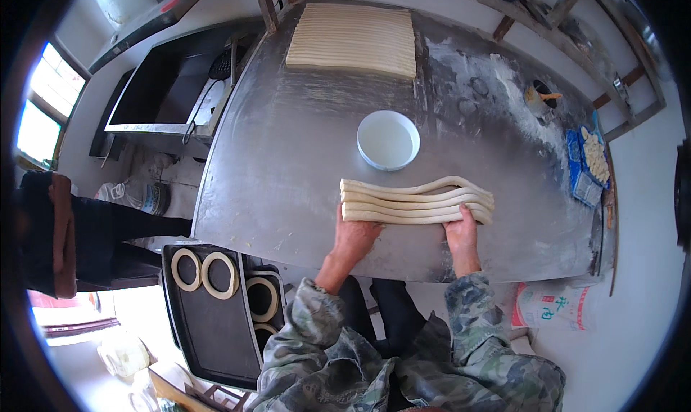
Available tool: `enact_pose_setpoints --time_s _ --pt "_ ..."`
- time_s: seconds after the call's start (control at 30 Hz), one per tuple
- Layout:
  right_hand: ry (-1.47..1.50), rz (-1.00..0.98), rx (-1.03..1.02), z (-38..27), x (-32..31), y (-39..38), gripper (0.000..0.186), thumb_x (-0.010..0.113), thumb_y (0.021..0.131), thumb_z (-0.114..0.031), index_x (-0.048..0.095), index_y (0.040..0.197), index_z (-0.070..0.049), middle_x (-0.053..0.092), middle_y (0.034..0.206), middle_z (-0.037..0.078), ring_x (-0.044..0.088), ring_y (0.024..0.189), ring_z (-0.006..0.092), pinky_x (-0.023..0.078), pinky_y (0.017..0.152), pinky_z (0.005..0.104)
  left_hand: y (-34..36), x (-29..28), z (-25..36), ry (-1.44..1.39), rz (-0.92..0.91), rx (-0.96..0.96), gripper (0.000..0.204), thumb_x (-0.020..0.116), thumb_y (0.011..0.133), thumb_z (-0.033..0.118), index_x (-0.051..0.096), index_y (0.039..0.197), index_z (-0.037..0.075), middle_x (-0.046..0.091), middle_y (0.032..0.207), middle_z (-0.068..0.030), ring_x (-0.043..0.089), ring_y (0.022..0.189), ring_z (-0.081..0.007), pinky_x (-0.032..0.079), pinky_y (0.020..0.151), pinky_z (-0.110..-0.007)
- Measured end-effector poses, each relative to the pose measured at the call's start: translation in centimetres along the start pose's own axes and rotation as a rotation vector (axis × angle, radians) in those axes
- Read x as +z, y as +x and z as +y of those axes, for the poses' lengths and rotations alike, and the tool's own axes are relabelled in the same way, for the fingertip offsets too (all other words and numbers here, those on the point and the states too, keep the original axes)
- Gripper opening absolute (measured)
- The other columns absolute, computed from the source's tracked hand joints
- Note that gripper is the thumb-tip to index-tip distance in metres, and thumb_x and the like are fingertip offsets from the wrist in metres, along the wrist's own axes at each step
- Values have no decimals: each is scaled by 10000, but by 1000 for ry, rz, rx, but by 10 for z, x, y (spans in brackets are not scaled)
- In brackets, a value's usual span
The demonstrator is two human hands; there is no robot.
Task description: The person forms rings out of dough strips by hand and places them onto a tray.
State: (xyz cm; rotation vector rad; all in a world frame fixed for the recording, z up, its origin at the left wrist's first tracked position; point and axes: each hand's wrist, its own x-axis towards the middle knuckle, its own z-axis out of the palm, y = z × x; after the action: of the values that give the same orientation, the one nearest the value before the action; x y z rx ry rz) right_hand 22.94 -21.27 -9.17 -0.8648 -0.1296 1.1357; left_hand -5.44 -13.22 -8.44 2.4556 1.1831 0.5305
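Observation:
Several long pale dough strands (pixel 414 199) lie side by side in a bundle near the front of the steel table. My left hand (pixel 357 233) is closed on the bundle's left end, with the fingers partly hidden under it. My right hand (pixel 461 235) grips the front strands near the right end, its thumb on top. At that end the back strand arches up and away from the others. Just behind the bundle stands a white bowl (pixel 387 142) of cloudy liquid. A slab of dough cut into many strips (pixel 349 41) lies at the back of the steel table (pixel 273 160).
Dark trays (pixel 201 325) with dough rings are at lower left. A person in dark clothing (pixel 108 232) stands left, near a black appliance (pixel 165 84). A container with a brush (pixel 541 95) and blue packs (pixel 583 178) sit right. A white sack (pixel 551 304) is below.

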Motion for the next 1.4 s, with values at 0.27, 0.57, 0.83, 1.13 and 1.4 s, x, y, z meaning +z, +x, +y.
enact_pose_setpoints --time_s 0.27,0.57,0.83,1.13,1.4 --pt "-103 -85 159 -17 -22 -9 408 659 970 -191 526 1338 -75 564 1382 112 509 1316 273 432 1088 486 -72 -14 -18 256 328 -133 364 707 855 191 677 1182 33 610 1318 -176 541 1260 -355 422 1061 -477" --pt "-929 -369 -126 -83 -86 -89 433 651 961 -284 621 1286 0 720 1136 144 726 979 258 578 751 356 -111 7 67 279 257 -20 424 746 832 208 656 1213 44 573 1360 -176 504 1303 -359 449 1020 -499" --pt "-1814 -256 -928 -111 -115 -71 719 785 793 -367 559 1385 -28 554 1410 188 531 1295 359 466 1035 447 -55 19 80 379 190 58 571 746 857 315 598 1350 66 495 1469 -189 421 1394 -376 412 1077 -524" --pt "-2042 -475 -1178 -94 -83 19 644 779 785 -384 601 1320 -75 518 1408 186 486 1333 339 426 1047 502 5 44 38 390 172 60 594 691 884 432 592 1404 162 399 1560 -178 330 1455 -379 261 1145 -550" --pt "-2137 -536 -1125 -90 -55 41 532 720 848 -253 566 1321 -64 503 1416 199 455 1355 353 423 1060 497 28 33 21 432 179 45 539 682 901 351 592 1400 167 432 1527 -168 335 1453 -379 282 1135 -565"
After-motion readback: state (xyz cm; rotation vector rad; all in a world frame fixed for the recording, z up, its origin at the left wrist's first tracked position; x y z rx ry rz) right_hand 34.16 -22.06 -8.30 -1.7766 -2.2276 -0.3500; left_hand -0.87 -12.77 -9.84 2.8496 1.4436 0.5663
